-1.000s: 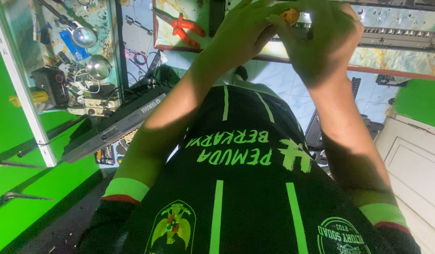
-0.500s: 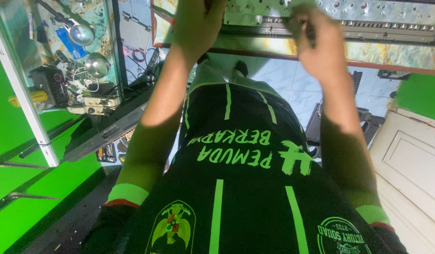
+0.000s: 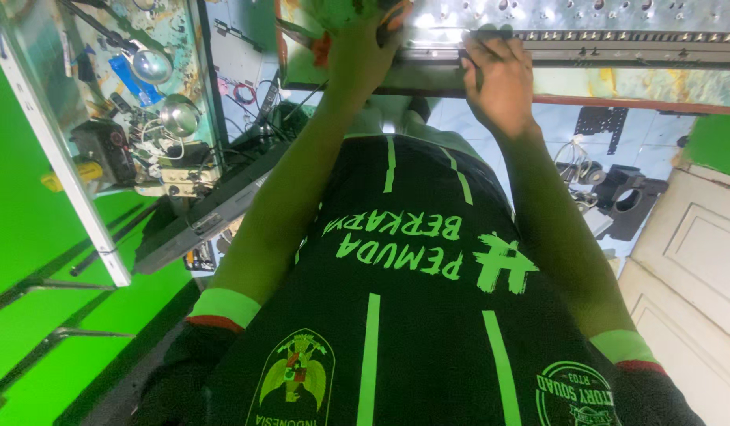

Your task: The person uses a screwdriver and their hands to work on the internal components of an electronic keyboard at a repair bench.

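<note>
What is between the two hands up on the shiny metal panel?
In the head view, only bare metal panel edge lies between the left hand and right hand.

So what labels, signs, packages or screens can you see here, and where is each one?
Shirt lettering: across the chest, bright green on black.
Crest badge: low on the shirt, image left, shield shape in green, red and yellow.
Round badge: low on the shirt, image right, green ring outline.
No packages, signs or screens can be told apart amid the bench clutter.

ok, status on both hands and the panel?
Left hand on the panel's near edge, by something orange. Right hand gripping the metal rail. Grip details hidden. Nothing blocking.
</note>
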